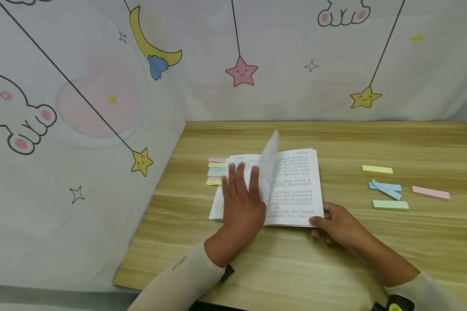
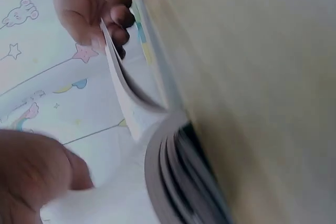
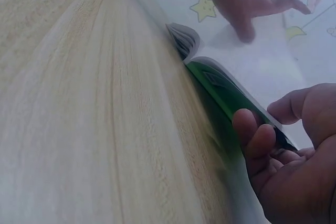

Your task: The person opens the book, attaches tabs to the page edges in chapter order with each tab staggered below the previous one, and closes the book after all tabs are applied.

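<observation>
An open book (image 1: 295,185) with printed pages lies on the wooden table, and one raised leaf (image 1: 269,166) stands up near its middle. My left hand (image 1: 243,207) is spread over the left page beside that leaf, fingers extended. At the lower right corner, my right hand (image 1: 338,224) pinches the book, thumb on the page and fingers beneath. The right wrist view shows its green cover (image 3: 218,90) tilted up in that grip. Colored sticky tabs (image 1: 216,171) in pink, yellow and blue stick out from the left edge.
To the right on the table (image 1: 288,268) lie a yellow sticky-note pad (image 1: 377,169), blue strips (image 1: 387,188), a green pad (image 1: 390,205) and a pink pad (image 1: 430,192). A cartoon-printed curtain (image 1: 284,99) borders the back and left.
</observation>
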A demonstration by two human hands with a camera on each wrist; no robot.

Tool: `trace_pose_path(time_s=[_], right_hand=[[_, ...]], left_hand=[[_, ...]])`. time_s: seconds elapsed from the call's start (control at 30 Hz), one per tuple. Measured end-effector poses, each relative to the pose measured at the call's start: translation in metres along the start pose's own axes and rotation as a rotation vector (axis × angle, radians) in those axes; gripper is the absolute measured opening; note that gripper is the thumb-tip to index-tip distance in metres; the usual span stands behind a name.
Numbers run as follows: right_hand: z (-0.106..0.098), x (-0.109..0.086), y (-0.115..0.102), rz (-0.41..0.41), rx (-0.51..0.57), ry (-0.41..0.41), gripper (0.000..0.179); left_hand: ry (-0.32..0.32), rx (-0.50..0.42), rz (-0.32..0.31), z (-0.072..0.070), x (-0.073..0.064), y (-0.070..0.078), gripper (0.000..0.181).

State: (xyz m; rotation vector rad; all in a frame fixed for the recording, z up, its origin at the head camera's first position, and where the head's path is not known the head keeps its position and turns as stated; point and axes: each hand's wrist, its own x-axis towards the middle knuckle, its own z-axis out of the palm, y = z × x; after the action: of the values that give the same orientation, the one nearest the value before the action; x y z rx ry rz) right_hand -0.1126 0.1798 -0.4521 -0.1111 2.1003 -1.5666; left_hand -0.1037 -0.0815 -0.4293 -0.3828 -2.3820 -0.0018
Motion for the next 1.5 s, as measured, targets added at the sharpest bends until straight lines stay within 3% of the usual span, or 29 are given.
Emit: trace_pose_path(time_s=[0.07,0.13,0.17,0.23,0.33,0.4,0.5,0.67,0.73,0.8,0.87,0.93,0.97,1.0,1.07,1.1,1.17,1.23,1.33,1.5], right_hand=[[-0.001,-0.001,-0.001,-0.009,0.003,-0.014,0.045],[-0.001,-0.002,-0.001,-0.003,0.008,-0.016,0.046],[-0.001,-0.002,-0.001,0.001,0.004,-0.014,0.045],[-0.001,-0.002,-0.001,0.010,-0.005,-0.010,0.044],[0.000,-0.002,0.000,0.019,-0.030,0.008,0.043],[0.000,0.000,0.001,0.015,-0.041,0.017,0.043],[0.002,0.001,0.001,0.013,-0.050,0.035,0.044],[0.004,0.002,0.000,0.002,-0.056,0.059,0.048],[0.003,0.001,-0.001,-0.001,-0.051,0.056,0.047],[0.002,0.000,-0.002,-0.001,-0.050,0.047,0.043],[0.001,0.000,-0.002,0.001,-0.047,0.033,0.041],[0.001,-0.001,-0.002,0.005,-0.043,0.021,0.042],[0.000,-0.001,-0.002,0.003,-0.046,0.016,0.043],[0.000,-0.001,-0.001,0.001,-0.044,0.010,0.044],[0.000,-0.002,-0.001,0.004,-0.036,0.002,0.044],[0.000,-0.003,-0.002,0.004,-0.033,-0.001,0.045],[-0.001,-0.003,-0.002,0.003,-0.036,-0.002,0.045],[-0.001,-0.003,-0.003,0.006,-0.045,0.001,0.044],[-0.001,-0.002,-0.002,0.009,-0.067,0.015,0.041],[0.002,0.001,-0.001,0.008,-0.073,0.030,0.041]], left_hand=[[0.002,0.125,-0.045,-0.002,0.000,-0.002,0.088],[-0.120,0.189,0.006,-0.006,0.000,-0.003,0.082],[-0.198,0.171,0.051,-0.008,0.000,-0.002,0.074],[-0.397,0.024,0.128,-0.012,0.000,0.001,0.058],[-0.587,-0.200,0.183,-0.012,0.001,0.005,0.050],[-0.643,-0.283,0.178,-0.010,0.002,0.006,0.049],[-0.651,-0.276,0.185,-0.008,0.003,0.006,0.045],[-0.626,-0.260,0.247,-0.008,0.002,0.006,0.030],[-0.559,-0.265,0.246,-0.007,0.002,0.005,0.032],[-0.415,-0.254,0.202,-0.005,0.002,0.003,0.047],[-0.220,-0.217,0.110,-0.001,0.002,0.001,0.069],[-0.014,-0.094,0.032,0.002,0.003,-0.003,0.089],[0.038,-0.028,0.002,0.003,0.002,-0.005,0.093],[0.032,0.030,-0.020,0.002,0.003,-0.005,0.091],[-0.071,0.104,0.029,-0.003,0.003,-0.006,0.079],[-0.151,0.085,0.074,-0.006,0.003,-0.005,0.069],[-0.380,-0.062,0.143,-0.011,0.002,-0.002,0.044],[-0.548,-0.210,0.179,-0.012,0.002,0.002,0.038],[-0.646,-0.300,0.206,-0.010,0.000,0.005,0.042],[-0.655,-0.273,0.265,-0.006,0.001,0.007,0.034]])
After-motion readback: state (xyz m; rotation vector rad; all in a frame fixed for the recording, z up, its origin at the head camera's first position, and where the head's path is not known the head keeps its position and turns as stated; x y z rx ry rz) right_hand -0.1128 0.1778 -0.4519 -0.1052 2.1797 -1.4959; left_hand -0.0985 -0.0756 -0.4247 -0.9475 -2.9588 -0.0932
